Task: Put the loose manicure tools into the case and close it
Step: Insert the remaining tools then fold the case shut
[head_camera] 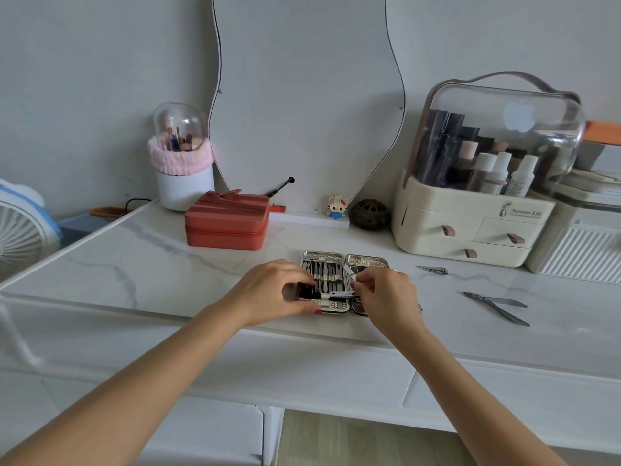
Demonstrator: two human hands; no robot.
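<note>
The manicure case lies open flat on the white marble desk, with several steel tools strapped in its left half. My left hand rests on the case's left front corner, thumb pressing the front edge. My right hand pinches a nail clipper and holds it low over the front of the case near the hinge. Two tools lie loose on the desk to the right: a small nail clipper and a pair of cuticle nippers.
A red zipped box stands behind and left of the case. A cream cosmetics organiser with a clear lid fills the back right, a ribbed white box beside it. A brush holder, wavy mirror and small figurine line the wall.
</note>
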